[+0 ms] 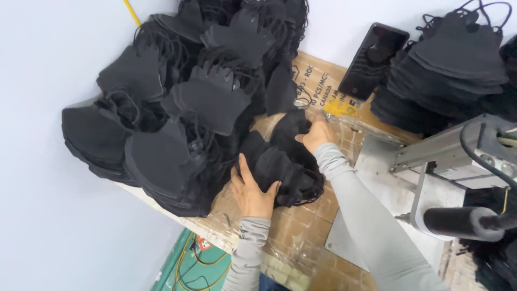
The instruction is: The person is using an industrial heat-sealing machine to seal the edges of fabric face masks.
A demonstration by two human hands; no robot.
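Note:
A small stack of black face masks (280, 161) with ear loops lies on the cardboard-covered table (301, 231). My left hand (251, 193) cups the stack's near side, fingers spread against it. My right hand (315, 134) grips the far side of the same stack, fingers curled into the fabric. Both arms wear grey sleeves. Large heaps of black masks (177, 102) crowd the table's left and back.
A dark phone (372, 60) leans against the white wall at the back. Another tall pile of black masks (452, 70) stands at the right. A grey metal machine (463, 161) with a black padded handle (458, 222) sits on the right. Cables lie on the green floor (199, 267).

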